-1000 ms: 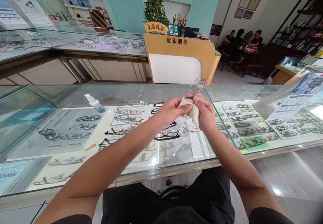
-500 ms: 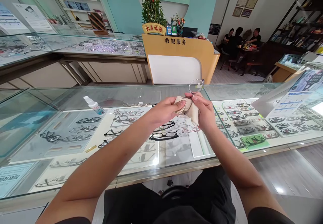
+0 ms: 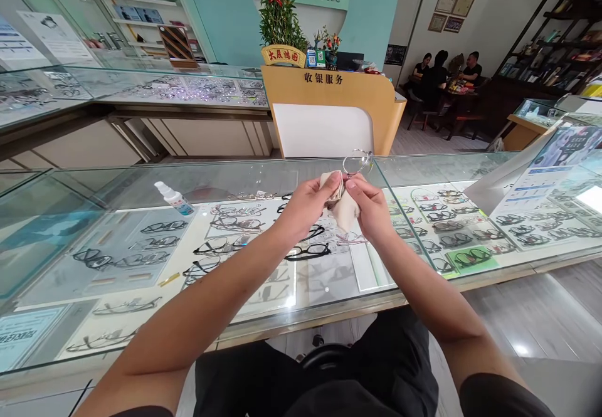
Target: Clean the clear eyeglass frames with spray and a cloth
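Above the glass counter, my two hands are close together around a pair of thin-rimmed eyeglasses [image 3: 356, 162] and a beige cloth [image 3: 347, 211]. My left hand [image 3: 311, 200] is closed, pinching a fold of the cloth against the glasses. With thumb and fingers, my right hand [image 3: 372, 207] grips the glasses' lower part, and the cloth hangs beneath between both hands. One round lens rim sticks up past the fingertips; the other part of the frame is hidden by fingers and cloth.
A white spray bottle [image 3: 174, 199] stands on the glass counter [image 3: 348, 298] at left. Many eyeglass frames lie inside the case. A folded calendar card [image 3: 540, 169] stands at right. Beyond are a wooden cashier desk [image 3: 385, 110] and several people [image 3: 435, 78] seated at a table.
Both hands, with the cloth and glasses, have shifted slightly left. My left thumb has moved up along the cloth, and the lens rim has tilted. The camera view has shifted a little.
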Demonstrator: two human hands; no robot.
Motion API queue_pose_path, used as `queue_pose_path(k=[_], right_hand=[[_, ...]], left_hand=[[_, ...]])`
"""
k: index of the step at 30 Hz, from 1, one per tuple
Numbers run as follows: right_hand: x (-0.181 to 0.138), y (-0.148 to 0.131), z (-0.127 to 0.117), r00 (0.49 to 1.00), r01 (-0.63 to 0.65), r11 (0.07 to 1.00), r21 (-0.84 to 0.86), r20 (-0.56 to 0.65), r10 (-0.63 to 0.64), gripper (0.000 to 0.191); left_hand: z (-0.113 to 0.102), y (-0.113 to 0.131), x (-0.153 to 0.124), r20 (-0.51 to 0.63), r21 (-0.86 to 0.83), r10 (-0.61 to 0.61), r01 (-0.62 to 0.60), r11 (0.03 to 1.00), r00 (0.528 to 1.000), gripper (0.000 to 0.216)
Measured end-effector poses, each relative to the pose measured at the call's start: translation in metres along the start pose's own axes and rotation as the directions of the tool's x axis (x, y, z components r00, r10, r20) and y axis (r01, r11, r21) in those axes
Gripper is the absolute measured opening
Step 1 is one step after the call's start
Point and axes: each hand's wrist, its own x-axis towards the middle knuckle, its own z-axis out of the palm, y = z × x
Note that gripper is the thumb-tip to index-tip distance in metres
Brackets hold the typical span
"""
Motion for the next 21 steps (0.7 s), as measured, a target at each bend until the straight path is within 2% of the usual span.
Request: queue_pose_path(k=[2,6,9,12,15,17,18,21], right_hand=[[0.001,-0.004,-0.001,0.999,-0.031,0.999,0.033,-0.016,0.031,0.027],[0.004,-0.011,-0.007,0.996,-0.056,0.991,0.123,-0.066,0.064,0.029],[0.007,-0.016,-0.014,0.995,-0.054,0.988,0.145,-0.078,0.066,0.031],[0.01,-0.021,-0.019,0.995,-0.065,0.987,0.15,-0.068,0.076,0.034],[0.013,-0.026,-0.021,0.992,-0.101,0.98,0.172,-0.055,0.112,0.031],[0.014,-0.029,-0.02,0.988,-0.137,0.975,0.177,-0.039,0.146,0.031],[0.014,-0.029,-0.02,0.987,-0.152,0.973,0.175,-0.024,0.158,0.031],[0.012,-0.03,-0.019,0.986,-0.165,0.976,0.142,0.062,0.157,0.039]], left_hand=[[-0.004,0.001,-0.003,0.026,0.024,0.023,-0.024,0.999,0.999,0.06],[-0.022,-0.002,-0.015,-0.076,0.021,0.0,0.001,1.0,0.997,0.056],[-0.044,0.001,-0.031,-0.171,-0.101,-0.063,0.046,0.994,0.983,0.049],[-0.073,0.014,-0.054,-0.274,-0.219,-0.149,0.09,0.972,0.95,0.038],[-0.108,0.034,-0.082,-0.416,-0.227,-0.191,0.101,0.969,0.889,0.026],[-0.135,0.047,-0.102,-0.525,-0.205,-0.214,0.121,0.971,0.824,0.021],[-0.15,0.053,-0.112,-0.588,-0.171,-0.212,0.137,0.976,0.78,0.023],[-0.201,0.061,-0.14,-0.681,-0.05,-0.234,0.274,0.96,0.694,0.042]])
